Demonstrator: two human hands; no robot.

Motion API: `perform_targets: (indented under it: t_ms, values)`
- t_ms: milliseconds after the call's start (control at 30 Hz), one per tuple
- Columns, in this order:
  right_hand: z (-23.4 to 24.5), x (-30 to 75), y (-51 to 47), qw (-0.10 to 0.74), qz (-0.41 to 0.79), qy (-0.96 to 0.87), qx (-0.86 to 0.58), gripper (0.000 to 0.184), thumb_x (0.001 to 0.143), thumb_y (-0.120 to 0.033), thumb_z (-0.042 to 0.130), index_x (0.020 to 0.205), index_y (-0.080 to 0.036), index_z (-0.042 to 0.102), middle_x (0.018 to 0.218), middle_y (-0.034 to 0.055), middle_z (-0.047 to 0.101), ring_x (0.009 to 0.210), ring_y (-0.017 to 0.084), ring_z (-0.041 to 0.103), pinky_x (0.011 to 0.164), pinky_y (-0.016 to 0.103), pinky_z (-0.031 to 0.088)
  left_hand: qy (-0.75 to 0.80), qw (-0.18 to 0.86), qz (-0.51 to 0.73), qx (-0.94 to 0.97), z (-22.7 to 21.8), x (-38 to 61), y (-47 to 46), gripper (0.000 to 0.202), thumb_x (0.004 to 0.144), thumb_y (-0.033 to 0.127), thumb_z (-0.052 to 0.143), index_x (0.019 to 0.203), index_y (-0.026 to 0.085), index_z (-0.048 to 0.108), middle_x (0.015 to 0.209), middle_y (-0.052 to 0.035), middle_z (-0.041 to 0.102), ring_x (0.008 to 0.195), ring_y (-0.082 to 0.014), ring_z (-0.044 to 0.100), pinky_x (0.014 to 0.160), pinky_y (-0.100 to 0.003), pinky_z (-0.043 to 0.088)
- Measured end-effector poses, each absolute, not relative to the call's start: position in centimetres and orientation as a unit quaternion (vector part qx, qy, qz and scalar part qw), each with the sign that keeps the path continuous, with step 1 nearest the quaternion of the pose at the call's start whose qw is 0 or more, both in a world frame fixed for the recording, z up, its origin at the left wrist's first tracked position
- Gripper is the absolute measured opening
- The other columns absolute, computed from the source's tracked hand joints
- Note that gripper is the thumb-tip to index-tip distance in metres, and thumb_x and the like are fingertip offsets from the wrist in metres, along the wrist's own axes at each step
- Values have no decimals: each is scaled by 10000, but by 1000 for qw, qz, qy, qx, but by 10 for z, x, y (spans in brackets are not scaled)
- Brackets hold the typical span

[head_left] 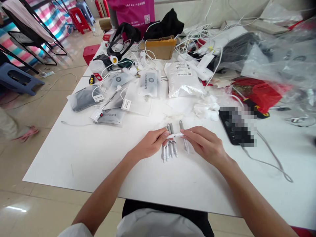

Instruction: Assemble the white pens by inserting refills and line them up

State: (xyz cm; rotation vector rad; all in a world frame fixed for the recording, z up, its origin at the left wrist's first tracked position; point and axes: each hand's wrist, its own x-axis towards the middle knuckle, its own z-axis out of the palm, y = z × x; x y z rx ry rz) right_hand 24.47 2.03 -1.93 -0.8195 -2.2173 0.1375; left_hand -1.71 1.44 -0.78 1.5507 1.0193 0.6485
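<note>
Between my two hands a slim white pen (175, 135) is held level, just above the table. The fingers of my left hand (152, 142) pinch its left end. My right hand (205, 142) grips the other end between thumb and fingers. Beneath the pen several silver-grey pens (174, 149) lie side by side, pointing away from me, partly covered by my left fingertips. One more silver-grey pen (181, 125) lies apart from that row, its middle hidden by my right fingers.
A phone (225, 126) with a grey cable lies right of my hands on the white table (98, 161). Farther back are flat grey packets (112, 115), a white parcel bag (184, 82), crumpled tissue (207, 107), tangled white cables and a cardboard box (161, 48). Clear plastic bags (291, 59) pile up at right.
</note>
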Motion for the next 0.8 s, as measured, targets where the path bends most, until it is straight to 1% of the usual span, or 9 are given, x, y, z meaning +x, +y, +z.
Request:
perform_targets:
  t_ms: [100,200,267,367,433,533,600,667,800]
  values:
    - [-17,246,21,360,72,-870,-329,249,1025,-182,666,1253,-281,676,962,56,767,803,210,714,715,365,569,420,507,273,701,-9,-19,15,448,1137,501,384,906,211,635,792,-15,611,637,-147,490,598,-301,404]
    - [-13,248,22,334,71,-875,-343,52,1038,-232,663,1089,-243,658,847,38,715,677,179,621,628,337,489,387,438,284,760,-14,-21,16,344,1144,360,390,1159,237,710,936,-55,698,853,-206,635,783,-339,512]
    - [-13,250,23,333,73,-873,-349,18,1044,-239,653,1056,-240,640,794,20,679,630,166,576,592,324,455,375,408,293,779,-18,-22,17,325,1135,328,427,1305,255,693,1044,-81,734,976,-234,673,879,-371,534]
    - [-16,251,23,354,88,-856,-365,52,1045,-233,643,1094,-252,644,847,31,707,683,176,622,636,319,500,406,379,333,762,-21,-24,20,341,1106,368,540,1412,261,649,1161,-99,748,1072,-245,686,908,-373,544]
    - [-19,251,24,378,86,-838,-385,73,1044,-240,642,1112,-262,658,876,38,725,722,186,657,667,325,524,452,373,362,725,-20,-26,23,325,1080,412,602,1345,247,691,1102,-83,761,1026,-231,686,814,-335,541]
    - [-19,251,24,410,87,-807,-417,57,1038,-254,653,1088,-258,680,860,31,728,729,184,675,676,321,531,492,404,392,664,-14,-30,27,270,1049,452,649,1078,219,784,916,-49,757,872,-194,672,708,-296,511]
    - [-19,251,24,392,123,-802,-434,59,1041,-272,654,1082,-246,688,862,30,725,734,174,672,632,297,516,490,433,433,621,-12,-31,29,252,1014,446,708,999,213,802,901,-42,762,841,-178,674,766,-301,532]
    - [-19,249,24,347,165,-814,-436,108,1050,-306,649,1122,-234,686,879,32,722,740,165,666,577,275,485,479,451,479,581,-11,-30,29,205,954,415,795,1005,217,816,948,-42,773,869,-172,684,842,-309,547]
    - [-24,235,18,309,178,-847,-394,177,1067,-341,640,1178,-205,659,862,27,709,685,140,612,629,279,479,428,494,510,558,-11,-23,25,170,878,346,883,989,226,834,975,-42,769,881,-158,666,851,-296,540]
